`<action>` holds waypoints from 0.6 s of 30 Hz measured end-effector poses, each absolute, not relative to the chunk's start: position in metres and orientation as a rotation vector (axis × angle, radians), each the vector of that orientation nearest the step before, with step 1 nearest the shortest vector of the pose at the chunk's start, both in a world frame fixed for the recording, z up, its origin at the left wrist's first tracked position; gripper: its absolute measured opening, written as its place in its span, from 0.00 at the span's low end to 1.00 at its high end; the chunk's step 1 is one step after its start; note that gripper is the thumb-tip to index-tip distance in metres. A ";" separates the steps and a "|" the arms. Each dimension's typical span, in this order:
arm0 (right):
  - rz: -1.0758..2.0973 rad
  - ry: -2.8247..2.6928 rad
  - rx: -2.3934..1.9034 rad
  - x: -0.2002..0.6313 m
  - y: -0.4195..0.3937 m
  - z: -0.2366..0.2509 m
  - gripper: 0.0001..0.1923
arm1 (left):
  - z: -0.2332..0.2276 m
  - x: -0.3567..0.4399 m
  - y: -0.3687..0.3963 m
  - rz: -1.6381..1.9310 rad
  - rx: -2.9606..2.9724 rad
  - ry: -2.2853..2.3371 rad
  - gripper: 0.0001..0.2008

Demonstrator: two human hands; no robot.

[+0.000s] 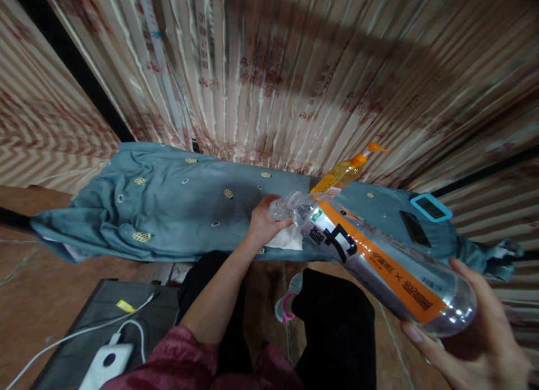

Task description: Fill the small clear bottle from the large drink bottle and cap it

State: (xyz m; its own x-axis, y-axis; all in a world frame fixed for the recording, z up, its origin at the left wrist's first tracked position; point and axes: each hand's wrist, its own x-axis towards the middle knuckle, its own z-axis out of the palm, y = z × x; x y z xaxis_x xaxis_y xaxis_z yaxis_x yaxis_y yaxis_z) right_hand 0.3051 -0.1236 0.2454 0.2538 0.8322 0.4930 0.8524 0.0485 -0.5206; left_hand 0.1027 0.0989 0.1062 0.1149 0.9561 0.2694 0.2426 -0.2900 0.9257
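Note:
A large clear plastic bottle [379, 261] with an orange and silver label lies tilted across the head view, its neck end to the left and its base at lower right. My right hand [484, 334] is closed round the base, thumb below and fingers behind. My left hand [265, 221] grips clear plastic at the neck end; whether this is the neck itself or a separate small piece, I cannot tell. No liquid shows inside. Under the neck, a white tissue [287, 238] lies on the cloth. Behind stands an orange pump bottle [341, 174] holding yellow liquid.
A green-blue cloth with pineapple prints [202, 205] covers the narrow table. At its right lie a dark phone [415, 228] and a blue-framed device [431, 207]. Pleated curtains [261, 87] hang behind. A white power bank [107, 365] with cables rests on a grey surface [84, 322] at lower left.

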 end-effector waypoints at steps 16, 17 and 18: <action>-0.064 -1.613 -1.703 0.346 -0.146 0.232 0.50 | 0.104 0.104 0.100 1.232 1.675 1.176 0.28; -0.060 -1.594 -1.699 0.347 -0.146 0.232 0.49 | 0.104 0.104 0.100 1.236 1.675 1.173 0.28; -0.046 -1.589 -1.694 0.349 -0.145 0.231 0.50 | 0.103 0.104 0.100 1.238 1.672 1.174 0.28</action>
